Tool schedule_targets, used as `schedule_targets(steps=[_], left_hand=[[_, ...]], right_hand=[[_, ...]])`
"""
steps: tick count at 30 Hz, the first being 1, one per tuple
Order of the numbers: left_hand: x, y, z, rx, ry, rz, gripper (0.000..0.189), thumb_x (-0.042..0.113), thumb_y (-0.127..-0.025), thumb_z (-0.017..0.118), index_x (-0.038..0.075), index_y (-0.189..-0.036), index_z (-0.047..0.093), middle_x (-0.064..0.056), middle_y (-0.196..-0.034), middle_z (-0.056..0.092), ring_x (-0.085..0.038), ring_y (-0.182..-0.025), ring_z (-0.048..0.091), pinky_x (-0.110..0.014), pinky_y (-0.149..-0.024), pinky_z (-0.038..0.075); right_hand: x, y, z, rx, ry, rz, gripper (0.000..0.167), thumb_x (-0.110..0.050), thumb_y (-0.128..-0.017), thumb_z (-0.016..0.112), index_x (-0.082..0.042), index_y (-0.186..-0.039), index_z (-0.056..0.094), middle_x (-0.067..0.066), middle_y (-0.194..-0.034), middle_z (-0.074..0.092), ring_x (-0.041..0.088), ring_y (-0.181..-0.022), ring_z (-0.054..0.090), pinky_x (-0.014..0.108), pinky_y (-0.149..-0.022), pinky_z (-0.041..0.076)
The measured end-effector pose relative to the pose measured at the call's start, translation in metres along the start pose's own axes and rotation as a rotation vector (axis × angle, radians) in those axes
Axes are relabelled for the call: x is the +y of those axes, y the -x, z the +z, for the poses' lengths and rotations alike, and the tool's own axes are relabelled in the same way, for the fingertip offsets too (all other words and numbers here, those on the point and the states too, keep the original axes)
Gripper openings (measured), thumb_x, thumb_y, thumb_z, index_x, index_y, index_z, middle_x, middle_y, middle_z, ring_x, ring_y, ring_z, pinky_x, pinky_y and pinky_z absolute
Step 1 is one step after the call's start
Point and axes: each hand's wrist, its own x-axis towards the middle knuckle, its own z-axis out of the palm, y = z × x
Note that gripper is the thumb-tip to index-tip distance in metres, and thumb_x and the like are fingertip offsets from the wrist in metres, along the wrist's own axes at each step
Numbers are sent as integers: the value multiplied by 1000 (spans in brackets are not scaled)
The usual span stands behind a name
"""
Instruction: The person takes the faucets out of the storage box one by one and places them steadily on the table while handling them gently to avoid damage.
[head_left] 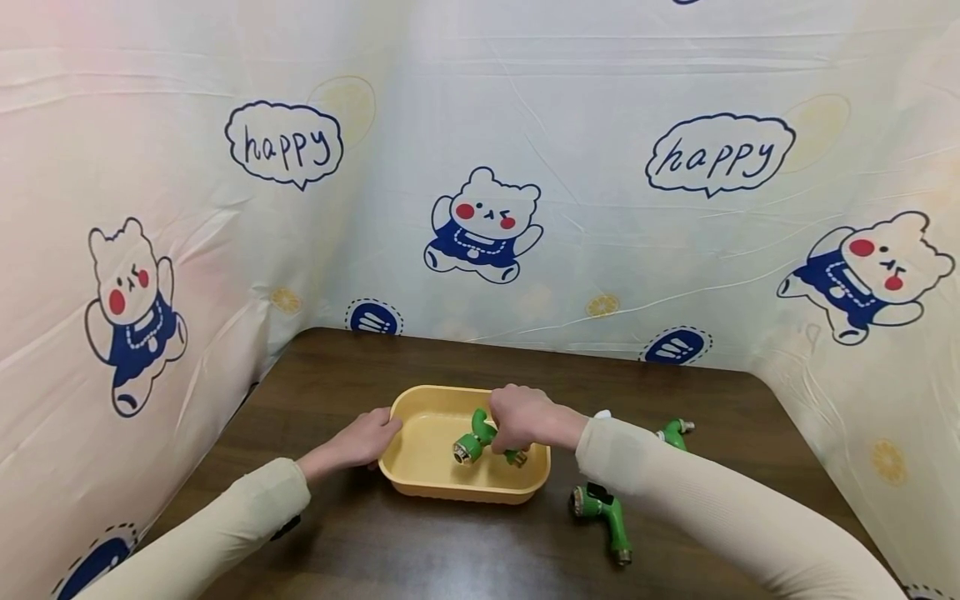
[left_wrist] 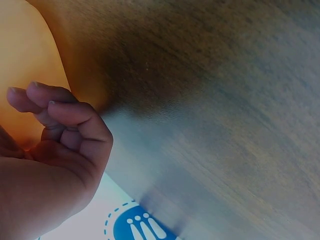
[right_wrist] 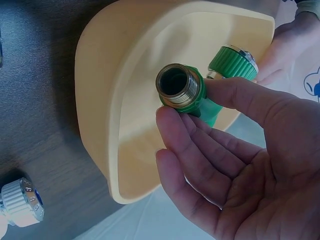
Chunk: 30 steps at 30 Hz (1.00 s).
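A yellow plastic tub point(head_left: 420, 483) stands on the brown table. My left hand point(head_left: 365, 437) grips the tub's left end. The left wrist view shows that hand's curled fingers point(left_wrist: 75, 112) against the tub wall. Over the inside of the tub, my right hand point(head_left: 521, 419) pinches a green tap point(head_left: 480, 433) between thumb and fingers. In the right wrist view the tap's open threaded metal end point(right_wrist: 182, 92) points at the camera, and its ribbed green knob point(right_wrist: 232, 62) shows behind. The tub's floor beneath the tap holds nothing else that shows.
To the right of the tub lies another green tap point(head_left: 617, 525) with a metal end. Further back, a third green tap point(head_left: 675, 432) is partly covered by my right sleeve. A white ribbed knob point(right_wrist: 22, 202) shows near the tub. Printed curtains point(head_left: 585, 250) enclose the table.
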Motion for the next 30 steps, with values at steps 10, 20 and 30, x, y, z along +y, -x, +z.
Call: schedule_targets(steps=[10,20,30], left_hand=[[0,0,0,-2,3,-10,26,16,-109,37,4,-97,57,-9,-60,60,-15,-42,52,-25,-41,40],[0,1,0,-1,3,12,27,16,-109,37,4,-96,57,-8,-58,59,-14,-41,51,-24,-40,40],[-1,0,1,1,2,-1,26,17,-109,38,2,-100,58,-9,-59,59,-15,-41,51,-24,-40,40]], right_hand=[[3,4,0,2,4,7,34,-14,-84,81,-15,-58,60,-5,-47,55,10,-41,51,24,-42,37],[7,7,-2,13,-5,31,33,-14,-83,83,-15,-60,58,-4,-50,56,10,-44,52,25,-43,39],[10,9,-4,10,-16,56,34,-13,-81,83,-12,-60,57,-1,-52,56,13,-46,57,28,-44,43]])
